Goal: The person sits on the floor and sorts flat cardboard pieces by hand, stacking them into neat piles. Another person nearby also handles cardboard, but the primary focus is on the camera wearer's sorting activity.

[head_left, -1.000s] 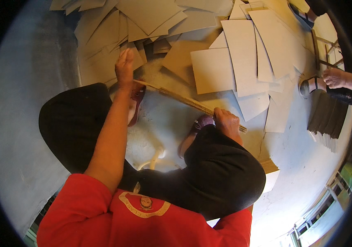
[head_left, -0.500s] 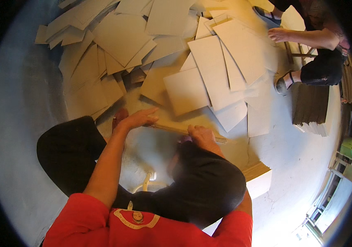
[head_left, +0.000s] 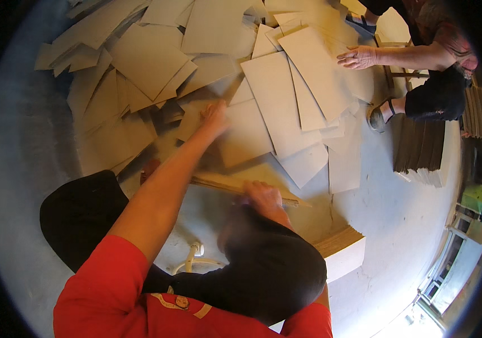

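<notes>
My left hand [head_left: 214,119] reaches forward to the loose pile, over the left edge of a flat tan cardboard sheet [head_left: 246,135]. Its fingers are blurred, so whether they grip that sheet cannot be told. Close to my knees, my right hand [head_left: 263,197] is closed on the upper edge of a thin stack of cardboard sheets [head_left: 218,183], which stands on edge and slants down to the right. Part of my right fingers is hidden behind the hand.
Many cardboard sheets [head_left: 148,62] lie overlapping across the floor ahead. A squared stack [head_left: 342,253] stands by my right knee, and another bundle [head_left: 418,143] is farther right. A co-worker's hand [head_left: 359,57] hovers over the pile's right side. A pale curved stand [head_left: 195,250] lies between my legs.
My left hand has left the stack's left end and moved forward onto the pile. My right hand stays on the stack. The co-worker's hand has extended leftward over the sheets.
</notes>
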{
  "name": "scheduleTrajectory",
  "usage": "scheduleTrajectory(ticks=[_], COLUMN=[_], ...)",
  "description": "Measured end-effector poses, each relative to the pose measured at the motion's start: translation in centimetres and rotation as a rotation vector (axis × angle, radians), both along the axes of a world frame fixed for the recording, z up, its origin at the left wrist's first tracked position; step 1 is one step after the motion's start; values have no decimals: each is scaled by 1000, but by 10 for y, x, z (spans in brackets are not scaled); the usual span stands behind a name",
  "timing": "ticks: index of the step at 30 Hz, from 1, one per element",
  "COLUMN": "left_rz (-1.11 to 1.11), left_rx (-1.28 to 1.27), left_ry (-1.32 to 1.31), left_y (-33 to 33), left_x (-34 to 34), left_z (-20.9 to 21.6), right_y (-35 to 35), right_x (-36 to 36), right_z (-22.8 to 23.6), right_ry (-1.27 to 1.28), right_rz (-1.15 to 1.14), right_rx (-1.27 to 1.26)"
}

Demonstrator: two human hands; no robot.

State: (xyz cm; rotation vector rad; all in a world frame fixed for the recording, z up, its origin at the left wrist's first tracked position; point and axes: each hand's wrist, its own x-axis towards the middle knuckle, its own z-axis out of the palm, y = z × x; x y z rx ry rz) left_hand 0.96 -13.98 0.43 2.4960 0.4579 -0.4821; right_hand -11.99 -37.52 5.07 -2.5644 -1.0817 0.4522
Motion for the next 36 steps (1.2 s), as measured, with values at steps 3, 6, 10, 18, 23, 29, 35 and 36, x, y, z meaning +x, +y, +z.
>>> scheduleTrajectory(ticks=[3,6,10,18,23,29,35,36], left_rz=[60,177,131,-380,-604,-158,-274,-322], left_rx=[-188,-421,-788,-665,-341,-603,-606,-404], left_ry=[-52,-171,-108,-364,-71,43,109,89], left_y=[-12,-22,-43,48,120,88,109,121], left_x=[16,28,39,39,9,-23,-31,-38], left_z=[-28,-45,-30,89,149,143,123,107], right_y=[9,16,6,11,10,11,12,9], right_x=[2,7,8,8,9,8,9,9], right_z=[7,11,20,6,10,11,25,23], right_ry=[35,96,120,230,208,130,136,118], right_rz=[-3,3,-25,-12,-57,-34,-81,-85], right_rx=[-68,-99,-75,-198,-128,-107,-128,-139])
